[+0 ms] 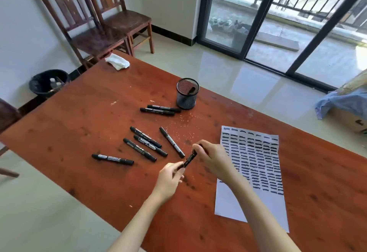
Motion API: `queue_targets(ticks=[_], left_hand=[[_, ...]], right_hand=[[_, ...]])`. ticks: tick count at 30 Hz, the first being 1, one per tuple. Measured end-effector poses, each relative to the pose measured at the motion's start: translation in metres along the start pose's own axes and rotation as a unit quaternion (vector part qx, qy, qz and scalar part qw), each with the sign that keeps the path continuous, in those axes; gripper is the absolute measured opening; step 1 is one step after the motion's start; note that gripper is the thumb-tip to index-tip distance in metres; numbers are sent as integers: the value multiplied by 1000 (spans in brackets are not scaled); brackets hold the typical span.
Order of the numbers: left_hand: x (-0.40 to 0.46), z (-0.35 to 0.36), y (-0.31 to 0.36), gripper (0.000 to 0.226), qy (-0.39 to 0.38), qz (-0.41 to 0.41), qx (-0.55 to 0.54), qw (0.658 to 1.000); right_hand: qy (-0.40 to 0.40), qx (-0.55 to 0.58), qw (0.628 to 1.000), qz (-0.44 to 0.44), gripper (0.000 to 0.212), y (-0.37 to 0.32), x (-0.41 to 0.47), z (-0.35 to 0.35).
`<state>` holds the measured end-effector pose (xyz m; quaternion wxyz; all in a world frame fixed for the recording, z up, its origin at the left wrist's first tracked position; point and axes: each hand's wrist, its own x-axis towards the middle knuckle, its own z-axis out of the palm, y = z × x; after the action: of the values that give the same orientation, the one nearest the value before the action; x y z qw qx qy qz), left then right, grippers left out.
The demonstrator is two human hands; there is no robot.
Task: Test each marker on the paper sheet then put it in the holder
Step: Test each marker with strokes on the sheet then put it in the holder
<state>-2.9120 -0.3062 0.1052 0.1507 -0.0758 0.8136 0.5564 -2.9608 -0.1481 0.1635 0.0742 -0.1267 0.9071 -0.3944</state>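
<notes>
Reddish wood runs under everything: the surface point(83, 116) stretches wide beyond my hands, its near edge cutting diagonally below my forearms and its far edge meeting pale floor tiles toward the glass doors. Between my hands I hold one black marker point(189, 159), tilted, lifted just above the wood. My left hand point(170, 178) pinches its lower end with curled fingers; my right hand point(212, 159) wraps the upper end, fingers closed round it, so I cannot see whether the cap is on or off. Just right of my right hand, partly under that wrist, lies the paper sheet point(256, 174), its upper part filled with rows of dark test strokes, the lower part white. Left of my hands, near my left fingers, five loose markers point(146, 145) lie scattered, the closest one point(171, 142) just beside my right knuckles. Farther out, beyond my hands, another pair of markers point(158, 110) lies side by side, touching the foot of the black mesh holder point(187, 96), which stands upright with one dark marker inside. Bare wood lies open between my hands and that holder, dusted with small pale flecks. Well beyond, near the far left corner, a crumpled white cloth point(117, 62) sits. Off the surface stand two wooden chairs point(111, 25) and a black bin point(48, 83) against the wall.
</notes>
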Motion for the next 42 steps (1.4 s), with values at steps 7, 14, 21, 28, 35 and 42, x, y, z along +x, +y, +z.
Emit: queue_targets(ticks=[7, 14, 21, 28, 35, 42], left_hand=[[42, -38, 1, 23, 61, 2, -8, 998], [26, -48, -13, 23, 61, -32, -37, 997], [15, -45, -24, 22, 40, -53, -29, 997], [19, -49, -19, 21, 35, -54, -36, 997], [21, -46, -14, 19, 32, -54, -35, 997], [12, -45, -12, 22, 37, -48, -23, 998]], right_hand=[[303, 102, 948, -9, 27, -29, 80, -51], [227, 41, 971, 61, 29, -10, 193, -72], [110, -8, 984, 138, 33, 34, 205, -23], [122, 87, 976, 156, 30, 35, 194, -14], [168, 48, 966, 189, 14, 26, 134, 29], [-69, -177, 972, 136, 26, 32, 76, 99]])
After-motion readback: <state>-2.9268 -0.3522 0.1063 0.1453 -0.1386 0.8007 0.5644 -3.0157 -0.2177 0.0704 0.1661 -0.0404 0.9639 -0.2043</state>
